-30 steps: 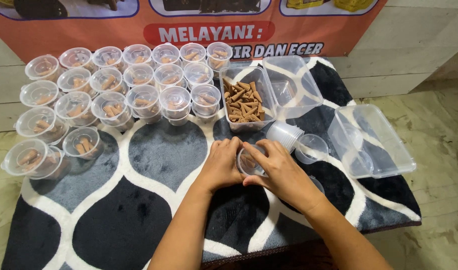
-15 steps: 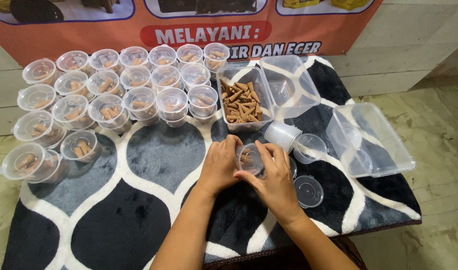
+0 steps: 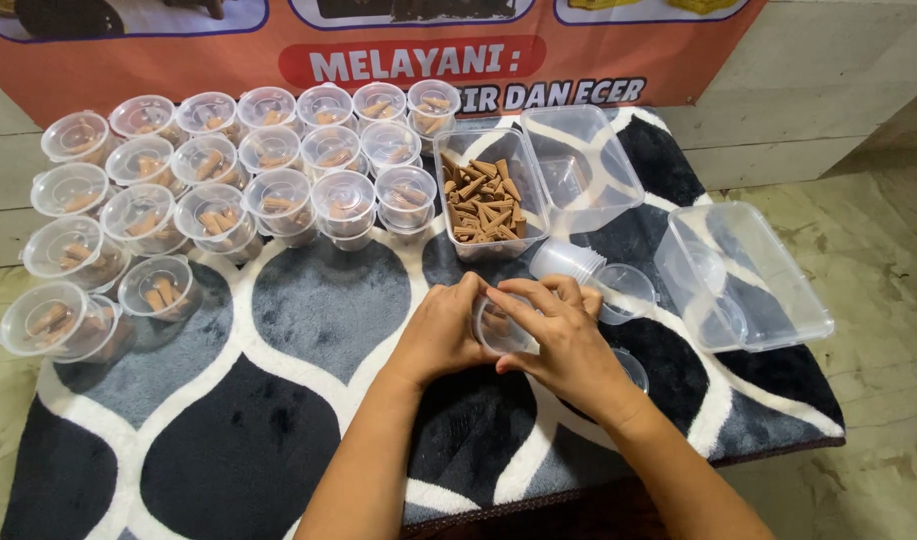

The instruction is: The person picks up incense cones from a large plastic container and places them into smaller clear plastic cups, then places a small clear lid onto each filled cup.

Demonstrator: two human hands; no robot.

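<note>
Head view
Hands: left hand (image 3: 447, 335) and right hand (image 3: 569, 345) meet over the black, grey and white patterned rug (image 3: 309, 300), both closed around 1 small clear plastic cup (image 3: 499, 328).
Left hand: thumb and fingers curl against the cup's left side.
Right hand: fingers (image 3: 524, 300) lie across the cup's top, pinching its rim.
Cup: holds brown stick-shaped snacks, held between the palms just above the rug.
Behind the hands: clear rectangular plastic tub of brown sticks (image 3: 482, 195), touching an empty clear tub (image 3: 584, 170).
Just beside the right hand: stack of empty clear cups lying on its side (image 3: 589, 270).
Left: filled lidded clear cups in rows (image 3: 229, 170).
Right: clear lidded plastic box (image 3: 744, 275).
Back: orange banner (image 3: 179, 50).
</note>
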